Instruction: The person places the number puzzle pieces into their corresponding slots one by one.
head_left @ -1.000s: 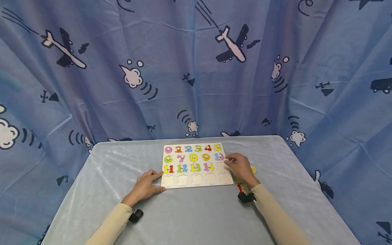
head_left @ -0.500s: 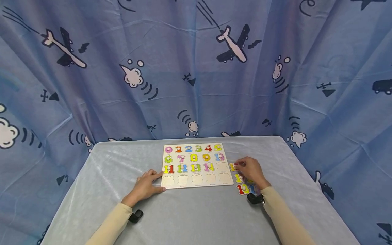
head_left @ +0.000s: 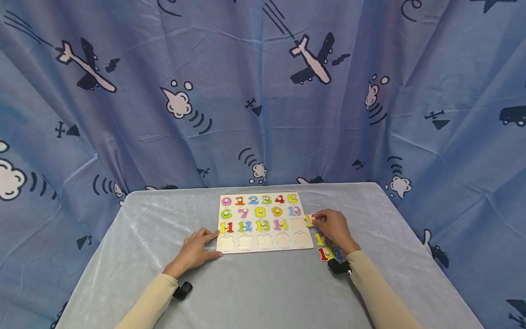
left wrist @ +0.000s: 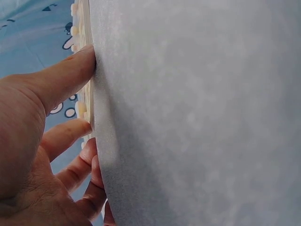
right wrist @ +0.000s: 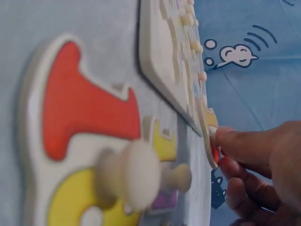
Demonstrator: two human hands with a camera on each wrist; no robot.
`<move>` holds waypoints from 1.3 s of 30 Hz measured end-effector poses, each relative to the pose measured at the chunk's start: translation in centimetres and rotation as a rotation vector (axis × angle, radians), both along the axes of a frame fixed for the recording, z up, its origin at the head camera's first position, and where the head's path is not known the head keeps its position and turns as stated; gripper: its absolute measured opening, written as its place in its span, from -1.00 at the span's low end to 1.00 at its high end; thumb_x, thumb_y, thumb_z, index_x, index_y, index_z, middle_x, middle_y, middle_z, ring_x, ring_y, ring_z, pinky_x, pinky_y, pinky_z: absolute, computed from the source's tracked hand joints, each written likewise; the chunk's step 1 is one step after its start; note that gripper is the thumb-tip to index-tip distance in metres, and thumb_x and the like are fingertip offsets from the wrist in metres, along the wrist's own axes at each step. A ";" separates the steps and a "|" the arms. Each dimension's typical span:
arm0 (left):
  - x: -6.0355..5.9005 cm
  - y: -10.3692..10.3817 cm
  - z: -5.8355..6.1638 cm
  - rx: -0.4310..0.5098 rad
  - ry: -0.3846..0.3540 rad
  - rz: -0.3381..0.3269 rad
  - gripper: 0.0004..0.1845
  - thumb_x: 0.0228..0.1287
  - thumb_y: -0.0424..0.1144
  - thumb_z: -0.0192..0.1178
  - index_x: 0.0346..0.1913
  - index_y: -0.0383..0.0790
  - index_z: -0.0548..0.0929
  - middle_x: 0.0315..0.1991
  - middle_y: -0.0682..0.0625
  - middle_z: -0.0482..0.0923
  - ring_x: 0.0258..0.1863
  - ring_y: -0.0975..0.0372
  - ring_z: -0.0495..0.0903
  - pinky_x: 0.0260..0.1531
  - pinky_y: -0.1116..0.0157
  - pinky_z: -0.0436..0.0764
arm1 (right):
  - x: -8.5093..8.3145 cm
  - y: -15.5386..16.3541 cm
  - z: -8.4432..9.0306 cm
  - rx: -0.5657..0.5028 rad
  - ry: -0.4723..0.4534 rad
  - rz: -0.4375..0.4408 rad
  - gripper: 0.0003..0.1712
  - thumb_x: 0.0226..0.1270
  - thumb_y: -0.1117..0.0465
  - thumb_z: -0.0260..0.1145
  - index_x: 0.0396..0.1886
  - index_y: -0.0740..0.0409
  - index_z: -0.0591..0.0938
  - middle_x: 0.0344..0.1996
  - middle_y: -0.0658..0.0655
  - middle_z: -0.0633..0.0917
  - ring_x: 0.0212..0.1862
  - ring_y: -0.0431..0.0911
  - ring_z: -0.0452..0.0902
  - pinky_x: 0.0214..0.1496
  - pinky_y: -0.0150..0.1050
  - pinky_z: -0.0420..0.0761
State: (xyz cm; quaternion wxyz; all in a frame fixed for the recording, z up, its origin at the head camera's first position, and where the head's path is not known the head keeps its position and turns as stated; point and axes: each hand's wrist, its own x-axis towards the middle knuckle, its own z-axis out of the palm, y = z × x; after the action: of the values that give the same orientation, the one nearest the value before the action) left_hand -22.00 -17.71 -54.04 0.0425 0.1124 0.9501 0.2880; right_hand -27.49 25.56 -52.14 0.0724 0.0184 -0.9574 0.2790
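Observation:
A pale wooden number-puzzle board (head_left: 263,242) lies on the table, its upper rows filled with coloured knobbed numbers. My left hand (head_left: 195,249) rests at the board's left edge. Thumb (left wrist: 75,70) and fingertips touch that edge in the left wrist view. My right hand (head_left: 334,230) pinches a number puzzle piece (head_left: 309,221) with a yellow 1 and a red digit mostly hidden by the fingers. In the right wrist view this piece (right wrist: 209,136) is tilted up, close to the board's right edge. Several recesses show bare in the bottom row, and one at the right of the third row.
Loose number pieces lie right of the board, partly under the right hand: one with a red 1 and yellow digit (head_left: 326,254), another with a yellow 1 (head_left: 319,239). Grey cloth (head_left: 263,292) covers the table; a blue patterned curtain (head_left: 263,114) hangs behind.
My right hand moved right from the board to the loose pieces, then took up the yellow-and-red piece and brought it slightly left towards the board. The left hand stayed put.

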 end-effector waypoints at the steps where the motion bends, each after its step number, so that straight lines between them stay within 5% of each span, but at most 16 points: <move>1: 0.0 0.0 0.0 -0.001 0.001 0.001 -0.22 0.01 0.01 0.50 0.34 -0.10 0.51 -0.13 0.10 0.47 -0.17 0.26 0.37 -0.09 0.13 0.24 | 0.0 -0.2 0.1 -0.004 0.004 -0.003 -0.78 0.20 0.15 0.45 -0.23 0.19 0.77 -0.42 0.07 0.72 -0.44 -0.15 0.48 -0.35 -0.29 0.41; 13: 0.1 0.2 0.1 0.002 -0.002 -0.003 -0.22 0.02 0.01 0.49 0.35 -0.11 0.50 -0.13 0.09 0.46 -0.19 0.25 0.35 -0.06 0.11 0.25 | -0.1 -2.7 -1.0 -0.042 -0.041 0.079 -0.84 0.17 0.18 0.47 -0.30 0.16 0.77 -0.38 0.07 0.74 -0.37 -0.17 0.52 -0.32 -0.30 0.47; 32: 0.2 0.1 0.2 -0.012 0.002 -0.002 -0.22 0.03 0.02 0.49 0.35 -0.09 0.49 -0.08 0.05 0.48 -0.14 0.22 0.40 -0.03 0.05 0.29 | -0.3 -3.5 -1.1 0.009 -0.063 0.086 -0.78 0.21 0.11 0.45 -0.24 0.15 0.75 -0.40 0.03 0.71 -0.36 -0.16 0.53 -0.30 -0.25 0.49; 39: 0.2 0.1 0.3 -0.018 0.006 -0.003 -0.23 0.04 0.01 0.48 0.35 -0.09 0.49 -0.08 0.05 0.48 -0.13 0.21 0.41 -0.03 0.06 0.30 | -0.1 -0.2 -0.2 -0.006 0.061 0.053 -0.73 0.29 0.14 0.38 -0.09 0.19 0.74 -0.33 0.11 0.71 -0.35 -0.10 0.55 -0.30 -0.21 0.49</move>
State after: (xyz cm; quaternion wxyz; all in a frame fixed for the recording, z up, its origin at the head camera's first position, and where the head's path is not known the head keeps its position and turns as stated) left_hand -21.78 -17.63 -53.76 0.0411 0.1143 0.9526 0.2790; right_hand -27.57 25.36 -52.38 0.0943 0.0522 -0.9530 0.2832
